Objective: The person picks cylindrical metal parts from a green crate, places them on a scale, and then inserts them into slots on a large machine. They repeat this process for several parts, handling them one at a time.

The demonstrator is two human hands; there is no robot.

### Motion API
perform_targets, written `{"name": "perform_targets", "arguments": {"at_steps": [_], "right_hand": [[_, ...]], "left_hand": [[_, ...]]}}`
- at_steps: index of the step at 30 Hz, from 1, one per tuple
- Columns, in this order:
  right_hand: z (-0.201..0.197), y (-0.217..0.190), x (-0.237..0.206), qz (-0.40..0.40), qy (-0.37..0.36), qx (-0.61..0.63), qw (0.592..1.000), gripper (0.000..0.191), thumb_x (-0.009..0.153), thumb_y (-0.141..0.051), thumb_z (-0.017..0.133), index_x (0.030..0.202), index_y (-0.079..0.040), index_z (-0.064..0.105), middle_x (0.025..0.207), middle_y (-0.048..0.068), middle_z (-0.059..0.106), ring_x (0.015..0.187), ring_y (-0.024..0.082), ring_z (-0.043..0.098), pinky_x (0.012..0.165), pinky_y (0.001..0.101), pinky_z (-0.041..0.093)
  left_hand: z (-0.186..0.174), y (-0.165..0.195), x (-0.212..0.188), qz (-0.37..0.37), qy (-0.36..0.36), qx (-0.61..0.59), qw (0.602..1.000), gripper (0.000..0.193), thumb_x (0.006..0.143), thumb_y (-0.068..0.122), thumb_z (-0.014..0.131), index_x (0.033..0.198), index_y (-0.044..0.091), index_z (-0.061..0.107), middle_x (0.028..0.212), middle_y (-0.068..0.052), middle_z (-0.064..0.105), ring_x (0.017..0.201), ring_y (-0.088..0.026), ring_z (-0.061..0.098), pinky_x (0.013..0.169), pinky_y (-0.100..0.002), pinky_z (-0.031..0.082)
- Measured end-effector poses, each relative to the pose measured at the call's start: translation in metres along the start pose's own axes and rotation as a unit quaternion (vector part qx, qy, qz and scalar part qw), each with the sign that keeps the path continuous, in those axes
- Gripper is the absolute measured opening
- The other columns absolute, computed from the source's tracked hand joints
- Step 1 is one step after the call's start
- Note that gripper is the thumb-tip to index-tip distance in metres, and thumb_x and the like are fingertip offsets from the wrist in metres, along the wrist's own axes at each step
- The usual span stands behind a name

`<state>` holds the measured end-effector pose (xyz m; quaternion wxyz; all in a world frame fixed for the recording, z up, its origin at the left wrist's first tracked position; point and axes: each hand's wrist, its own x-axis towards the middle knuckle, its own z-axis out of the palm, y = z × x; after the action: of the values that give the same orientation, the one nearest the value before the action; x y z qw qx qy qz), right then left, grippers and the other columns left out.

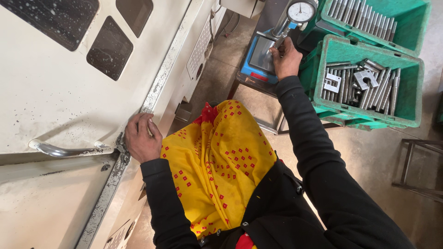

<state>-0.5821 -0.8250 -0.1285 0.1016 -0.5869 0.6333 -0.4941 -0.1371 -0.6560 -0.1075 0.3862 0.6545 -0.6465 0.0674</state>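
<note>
My left hand (141,137) rests with curled fingers on the edge of a cream machine door (64,87), just right of its metal bar handle (64,150). My right hand (286,57) reaches forward and grips a short metal rod (279,41) under a dial gauge (301,11), over a grey plate on a blue base (259,57). Both arms wear black sleeves. A yellow cloth with red marks (217,161) covers my lap.
Two green crates (410,99) of metal rods and small plates stand to the right, one behind the other (415,27). A metal stand frame (417,168) is at the far right on the concrete floor. The machine has dark windows (110,48).
</note>
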Motion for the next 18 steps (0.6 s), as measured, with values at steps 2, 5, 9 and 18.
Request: {"name": "perform_targets", "arguments": {"at_steps": [2, 5, 9, 18], "right_hand": [[0.001, 0.000, -0.001, 0.006, 0.000, 0.007, 1.000, 0.021, 0.088, -0.001, 0.082, 0.096, 0.001, 0.062, 0.090, 0.012, 0.077, 0.085, 0.020, 0.080, 0.077, 0.0312, 0.063], [0.000, 0.001, -0.001, -0.010, -0.004, -0.049, 0.999, 0.023, 0.083, -0.001, 0.085, 0.095, 0.002, 0.067, 0.088, 0.015, 0.075, 0.080, 0.022, 0.077, 0.073, 0.0323, 0.061], [-0.008, -0.002, -0.007, 0.008, -0.036, -0.064, 0.997, 0.022, 0.082, -0.002, 0.085, 0.097, 0.001, 0.070, 0.085, 0.014, 0.077, 0.078, 0.022, 0.078, 0.070, 0.0323, 0.060], [-0.021, -0.012, -0.038, -0.001, -0.074, -0.090, 0.993, 0.023, 0.081, -0.007, 0.088, 0.097, 0.000, 0.073, 0.083, 0.014, 0.077, 0.074, 0.021, 0.078, 0.068, 0.0312, 0.060]], "left_hand": [[-0.001, 0.000, 0.000, -0.002, -0.003, 0.007, 1.000, 0.016, 0.096, 0.006, 0.069, 0.109, 0.015, 0.072, 0.120, -0.002, 0.066, 0.112, -0.027, 0.065, 0.096, -0.042, 0.053], [-0.002, 0.001, 0.000, 0.001, 0.002, 0.009, 1.000, 0.018, 0.096, 0.005, 0.068, 0.110, 0.016, 0.072, 0.121, -0.002, 0.065, 0.112, -0.027, 0.065, 0.096, -0.042, 0.053], [-0.003, 0.001, -0.001, -0.002, -0.002, 0.000, 1.000, 0.017, 0.097, 0.005, 0.068, 0.111, 0.016, 0.071, 0.122, -0.002, 0.065, 0.113, -0.027, 0.064, 0.097, -0.042, 0.053], [-0.001, -0.003, -0.003, -0.006, -0.010, 0.013, 1.000, 0.017, 0.097, 0.007, 0.069, 0.111, 0.017, 0.071, 0.122, -0.002, 0.065, 0.111, -0.027, 0.064, 0.096, -0.042, 0.053]]}}
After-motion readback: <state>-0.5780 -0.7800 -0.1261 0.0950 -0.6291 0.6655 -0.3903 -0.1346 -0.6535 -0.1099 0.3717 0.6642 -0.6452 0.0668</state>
